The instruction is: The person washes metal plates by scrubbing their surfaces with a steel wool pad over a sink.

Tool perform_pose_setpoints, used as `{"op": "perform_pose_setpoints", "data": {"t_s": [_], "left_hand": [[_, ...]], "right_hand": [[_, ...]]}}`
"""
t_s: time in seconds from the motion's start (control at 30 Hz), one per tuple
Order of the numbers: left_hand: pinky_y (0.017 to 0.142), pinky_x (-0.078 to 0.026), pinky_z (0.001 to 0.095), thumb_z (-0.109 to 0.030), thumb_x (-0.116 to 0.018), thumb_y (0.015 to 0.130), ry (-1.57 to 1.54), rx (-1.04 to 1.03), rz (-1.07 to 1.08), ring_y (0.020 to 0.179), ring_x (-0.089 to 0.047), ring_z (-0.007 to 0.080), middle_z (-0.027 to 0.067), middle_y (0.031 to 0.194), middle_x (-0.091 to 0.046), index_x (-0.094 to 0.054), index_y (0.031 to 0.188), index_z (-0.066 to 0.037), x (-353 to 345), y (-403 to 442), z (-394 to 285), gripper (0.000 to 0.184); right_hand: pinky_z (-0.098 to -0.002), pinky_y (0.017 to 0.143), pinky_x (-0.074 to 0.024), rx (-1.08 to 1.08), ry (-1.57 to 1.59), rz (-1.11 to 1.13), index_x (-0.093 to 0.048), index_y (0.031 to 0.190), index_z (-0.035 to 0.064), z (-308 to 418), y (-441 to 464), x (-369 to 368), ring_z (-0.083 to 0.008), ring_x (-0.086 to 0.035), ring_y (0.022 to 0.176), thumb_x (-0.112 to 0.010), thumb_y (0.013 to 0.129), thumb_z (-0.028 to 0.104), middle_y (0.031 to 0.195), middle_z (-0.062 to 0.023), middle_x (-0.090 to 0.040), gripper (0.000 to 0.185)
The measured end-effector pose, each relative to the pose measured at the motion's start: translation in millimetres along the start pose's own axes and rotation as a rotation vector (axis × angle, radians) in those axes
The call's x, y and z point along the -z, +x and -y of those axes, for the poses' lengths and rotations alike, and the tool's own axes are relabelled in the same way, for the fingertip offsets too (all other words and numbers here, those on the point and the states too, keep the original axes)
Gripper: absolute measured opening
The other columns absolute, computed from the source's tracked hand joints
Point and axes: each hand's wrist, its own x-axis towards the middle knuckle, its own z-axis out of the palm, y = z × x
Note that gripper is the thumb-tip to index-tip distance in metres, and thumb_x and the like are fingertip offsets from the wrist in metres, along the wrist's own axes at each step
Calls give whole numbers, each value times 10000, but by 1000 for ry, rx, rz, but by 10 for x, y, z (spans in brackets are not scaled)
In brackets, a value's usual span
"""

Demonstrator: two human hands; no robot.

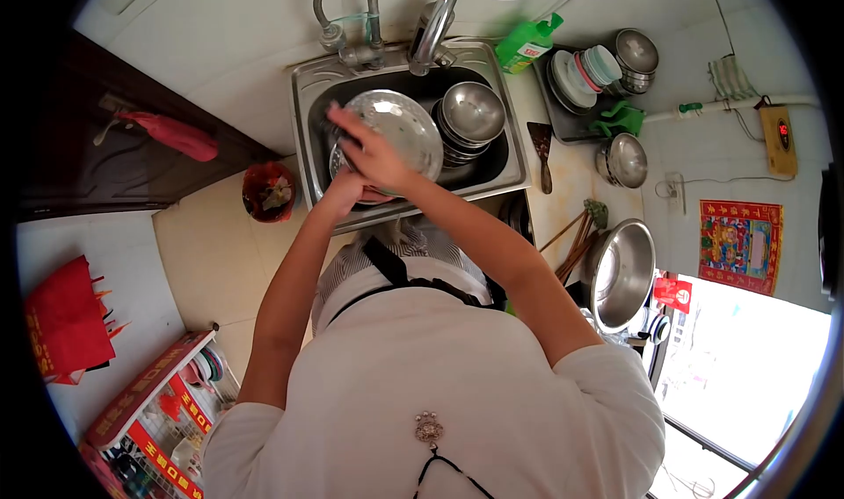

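And here we are at the sink (517, 152), with both hands low over its left half and one big round metal dish (409, 138) right at the fingers! The dish sits inside the sink, left of the middle, and it's circular, so no long axis to read. From the right hand (380, 159) its broad face opens out to the right, that hand lying across its left part. The left hand (348, 192) is at the near left edge, wrist close to the sink's front. Both are right on it, neither clearly nearer!

The right fingers are stretched out and parted, blurred, with nothing clearly visible between them. The left fingers are partly covered; whether they grip the rim, I cannot tell.

Now the count! One large dish, one stack of metal bowls (473, 112) just right of it, its number hidden by the nesting. Two taps at the far side: one flexible tap (373, 15), one chrome tap (431, 37). On the table (570, 182) to the right: one spatula (542, 143), one green bottle (525, 46), one dark tray (570, 130) bearing dishes, and one wide metal basin (626, 270), tilted, nearer the body!
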Motion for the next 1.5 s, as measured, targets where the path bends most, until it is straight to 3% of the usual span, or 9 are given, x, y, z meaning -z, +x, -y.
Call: {"op": "perform_pose_setpoints", "data": {"t_s": [0.1, 0.33, 0.63, 0.77, 0.97, 1.07, 1.23, 1.33, 1.5], "left_hand": [[693, -572, 382, 18, -538, 783, -64, -107, -88, 872, -631, 284, 181, 1075, -560, -435, 1160, 60, 3, -73, -40, 393], [672, -565, 374, 39, -595, 733, 79, -46, -47, 818, -630, 251, 133, 1030, -565, -419, 1185, -24, 50, -55, 40, 489], [642, -550, 329, 14, -604, 754, 80, -244, -190, 865, -607, 210, 87, 1039, -560, -421, 1193, -43, 69, 1, -17, 478], [670, -535, 326, -15, -587, 770, 235, -78, -37, 846, -606, 186, 62, 974, -578, -453, 1159, -51, 64, -34, -162, 413], [725, -538, 369, 48, -481, 725, -160, -258, 103, 864, -610, 214, 87, 979, -580, -462, 1146, -25, 364, 142, 23, 427], [774, -526, 441, -15, -436, 742, -490, -154, 239, 935, -597, 252, 116, 1052, -570, -458, 1168, -21, 190, -83, -184, 427], [803, -483, 526, -453, -430, 903, -531, -158, 146, 1045, -544, 265, 86, 1137, -548, -461, 1213, -102, -96, -257, -333, 470], [831, -467, 518, -528, -423, 885, -721, -209, 380, 1069, -523, 271, 100, 1166, -527, -438, 1238, -94, 113, -102, -200, 560], [866, -443, 453, -671, -417, 813, -635, -131, 147, 1101, -504, 243, 90, 1226, -495, -453, 1224, -81, -14, -222, -276, 720]], "right_hand": [[-332, 1078, -226, 60, -29, 137, -373, 1337, 79, 113, -100, -14, -287, -276, 1326, -480, 829, -32, 1398, -136, -355, 531], [-349, 1000, -348, -133, -484, -500, -397, 1299, 53, -345, 165, 225, -330, -362, 1255, -494, 819, -17, 1361, -143, -392, 495], [-368, 1056, -271, -23, -93, -126, -449, 1256, 51, 232, -89, -136, -334, -357, 1269, -494, 778, -66, 1328, -155, -435, 494], [-339, 1060, -267, -51, -150, -293, -482, 1232, 66, -56, 140, 44, -316, -347, 1283, -503, 777, -63, 1335, -133, -437, 473], [-344, 1061, -277, -66, 27, 93, -514, 1210, 72, 232, -186, 169, -278, -363, 1280, -488, 780, -79, 1310, -111, -471, 457], [-351, 1036, -315, -62, 7, 136, -524, 1200, 64, 230, -240, 254, -290, -393, 1257, -491, 767, -92, 1274, -102, -501, 461], [-368, 1004, -356, -30, -113, 113, -529, 1193, 79, 242, -115, 268, -334, -409, 1229, -484, 768, -84, 1237, -119, -520, 457], [-379, 1005, -359, -28, -194, 211, -544, 1181, 102, 346, -189, 298, -325, -400, 1238, -495, 769, -82, 1248, -91, -518, 453], [-386, 973, -391, -30, -274, 240, -557, 1151, 105, 313, -372, 372, -315, -418, 1221, -525, 783, -31, 1253, -59, -520, 394]]}}
